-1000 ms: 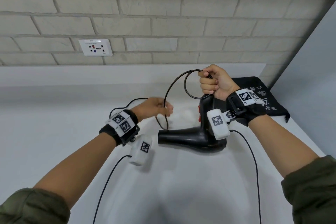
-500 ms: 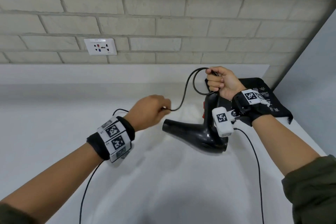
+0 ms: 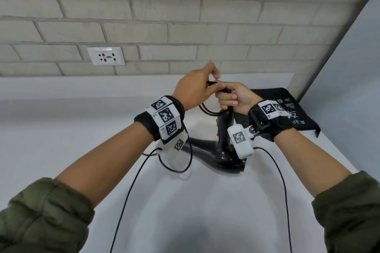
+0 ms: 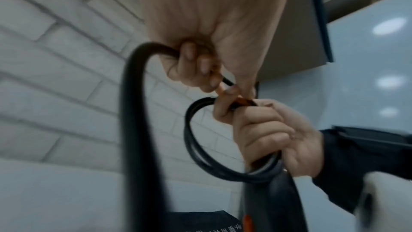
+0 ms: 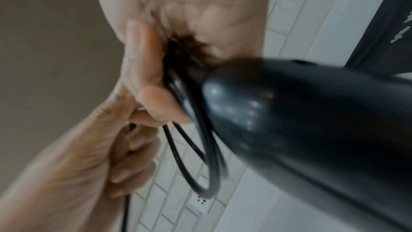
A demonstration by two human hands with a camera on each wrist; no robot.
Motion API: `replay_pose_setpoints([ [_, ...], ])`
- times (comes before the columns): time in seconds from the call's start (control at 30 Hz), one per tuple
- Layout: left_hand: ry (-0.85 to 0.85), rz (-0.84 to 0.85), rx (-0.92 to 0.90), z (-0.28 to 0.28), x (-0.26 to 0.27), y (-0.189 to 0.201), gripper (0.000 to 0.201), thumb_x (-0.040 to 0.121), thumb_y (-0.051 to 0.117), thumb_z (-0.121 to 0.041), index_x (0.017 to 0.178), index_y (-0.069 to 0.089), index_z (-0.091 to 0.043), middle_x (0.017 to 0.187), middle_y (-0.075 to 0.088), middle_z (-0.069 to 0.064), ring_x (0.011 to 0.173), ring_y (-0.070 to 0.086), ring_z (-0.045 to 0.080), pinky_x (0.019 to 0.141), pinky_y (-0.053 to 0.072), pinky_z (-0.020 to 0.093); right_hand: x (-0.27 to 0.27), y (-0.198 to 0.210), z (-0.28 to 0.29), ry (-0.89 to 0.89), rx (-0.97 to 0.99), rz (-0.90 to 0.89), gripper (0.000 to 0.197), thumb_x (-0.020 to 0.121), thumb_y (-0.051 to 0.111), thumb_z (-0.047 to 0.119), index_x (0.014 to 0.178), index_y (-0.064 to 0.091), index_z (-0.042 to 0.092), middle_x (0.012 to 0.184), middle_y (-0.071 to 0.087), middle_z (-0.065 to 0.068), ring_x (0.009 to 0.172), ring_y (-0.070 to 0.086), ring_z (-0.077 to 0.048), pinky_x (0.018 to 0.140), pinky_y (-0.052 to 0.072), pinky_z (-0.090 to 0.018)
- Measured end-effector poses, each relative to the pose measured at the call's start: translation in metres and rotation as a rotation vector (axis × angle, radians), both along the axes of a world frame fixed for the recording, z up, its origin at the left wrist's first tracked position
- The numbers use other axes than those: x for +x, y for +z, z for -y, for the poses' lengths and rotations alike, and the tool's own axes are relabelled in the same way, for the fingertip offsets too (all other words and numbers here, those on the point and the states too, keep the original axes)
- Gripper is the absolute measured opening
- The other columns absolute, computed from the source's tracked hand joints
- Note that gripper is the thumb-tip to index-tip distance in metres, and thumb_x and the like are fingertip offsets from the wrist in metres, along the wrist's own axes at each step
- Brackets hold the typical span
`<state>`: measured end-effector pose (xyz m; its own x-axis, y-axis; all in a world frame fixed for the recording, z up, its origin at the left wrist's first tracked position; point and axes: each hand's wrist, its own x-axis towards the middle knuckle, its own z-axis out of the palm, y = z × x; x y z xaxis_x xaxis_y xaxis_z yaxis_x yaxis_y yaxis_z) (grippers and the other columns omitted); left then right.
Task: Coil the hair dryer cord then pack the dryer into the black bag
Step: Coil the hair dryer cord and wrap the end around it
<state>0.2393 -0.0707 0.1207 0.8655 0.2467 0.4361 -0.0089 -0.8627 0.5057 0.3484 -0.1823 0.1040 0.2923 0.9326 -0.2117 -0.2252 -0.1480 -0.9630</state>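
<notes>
The black hair dryer [image 3: 224,150] stands nozzle-left on the white counter, its handle pointing up. My right hand [image 3: 234,98] grips the top of the handle together with a couple of loops of the black cord [image 3: 206,109]. My left hand [image 3: 195,88] meets it from the left and pinches the cord against those loops. In the left wrist view the cord [image 4: 133,112] arcs down from my left hand [image 4: 200,70] beside the loops [image 4: 196,147] that my right hand [image 4: 267,130] holds. More slack cord [image 3: 185,167] hangs below my left wrist. The black bag [image 3: 287,109] lies flat behind my right wrist.
A brick wall with a white socket plate [image 3: 106,56] rises behind the counter [image 3: 61,139]. A pale side wall [image 3: 349,68] closes off the right. Thin black camera cables [image 3: 127,201] run from both wrists toward me.
My left hand has swung up and right from the counter's middle to my right hand, bringing the cord with it. The dryer and my right hand have stayed roughly in place.
</notes>
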Motion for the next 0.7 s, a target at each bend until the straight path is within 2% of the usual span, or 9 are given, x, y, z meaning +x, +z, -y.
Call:
replay_pose_setpoints([
  [0.1, 0.001, -0.105, -0.155, -0.010, -0.001, -0.004, 0.043, 0.085, 0.053, -0.052, 0.101, 0.054, -0.013, 0.058, 0.043, -0.010, 0.053, 0.041, 0.006, 0.053, 0.030, 0.025, 0.003, 0.002, -0.001, 0.028, -0.008, -0.039, 0.058, 0.096, 0.023, 0.024, 0.049, 0.058, 0.025, 0.026, 0.026, 0.012, 0.022, 0.022, -0.003, 0.037, 0.032, -0.017],
  [0.17, -0.039, -0.205, -0.134, -0.015, -0.002, -0.003, 0.044, 0.084, 0.053, -0.053, 0.091, 0.058, -0.009, 0.058, 0.042, -0.009, 0.053, 0.039, 0.006, 0.053, 0.028, 0.024, 0.004, 0.003, -0.003, 0.025, -0.029, -0.058, 0.055, 0.093, 0.027, 0.030, 0.047, 0.056, 0.023, 0.026, 0.026, 0.013, 0.021, 0.022, -0.003, 0.034, 0.029, -0.017],
  [0.23, -0.081, -0.301, -0.087, -0.021, -0.005, -0.001, 0.041, 0.086, 0.053, -0.049, 0.080, 0.055, -0.009, 0.058, 0.041, -0.006, 0.055, 0.038, 0.009, 0.054, 0.028, 0.024, 0.005, 0.003, -0.005, 0.032, -0.040, -0.040, 0.046, 0.088, 0.035, 0.033, 0.047, 0.054, 0.021, 0.026, 0.026, 0.013, 0.020, 0.021, -0.003, 0.034, 0.026, -0.018],
  [0.3, -0.123, -0.343, -0.138, -0.026, -0.008, -0.002, 0.033, 0.092, 0.047, -0.040, 0.076, 0.056, -0.012, 0.058, 0.040, -0.005, 0.054, 0.036, 0.009, 0.055, 0.029, 0.022, 0.005, 0.003, -0.006, 0.073, -0.042, -0.003, 0.040, 0.085, 0.039, 0.032, 0.049, 0.052, 0.022, 0.027, 0.027, 0.014, 0.021, 0.022, -0.002, 0.035, 0.024, -0.018],
  [0.47, -0.123, -0.298, -0.263, -0.032, -0.009, -0.019, 0.036, 0.097, 0.038, -0.034, 0.064, 0.050, -0.023, 0.060, 0.040, -0.002, 0.055, 0.036, 0.011, 0.059, 0.031, 0.023, 0.003, 0.002, -0.011, 0.116, -0.077, 0.060, 0.037, 0.097, 0.029, 0.031, 0.064, 0.039, 0.019, 0.027, 0.027, 0.011, 0.021, 0.024, -0.004, 0.035, 0.028, -0.015],
  [0.6, -0.137, -0.237, -0.309, -0.033, -0.006, -0.025, 0.036, 0.098, 0.037, -0.032, 0.065, 0.049, -0.024, 0.056, 0.036, -0.003, 0.043, 0.035, 0.002, 0.050, 0.028, 0.015, 0.001, 0.003, -0.011, 0.106, -0.088, 0.064, 0.040, 0.098, 0.024, 0.036, 0.065, 0.037, 0.019, 0.026, 0.026, 0.011, 0.019, 0.024, -0.005, 0.036, 0.035, -0.015],
  [0.7, -0.183, -0.187, -0.411, -0.031, -0.006, -0.025, 0.036, 0.099, 0.034, -0.028, 0.067, 0.052, -0.023, 0.056, 0.033, -0.002, 0.040, 0.033, 0.001, 0.046, 0.028, 0.011, 0.002, 0.003, -0.010, 0.091, -0.098, 0.057, 0.044, 0.098, 0.024, 0.041, 0.061, 0.036, 0.020, 0.026, 0.025, 0.010, 0.019, 0.023, -0.005, 0.034, 0.032, -0.015],
])
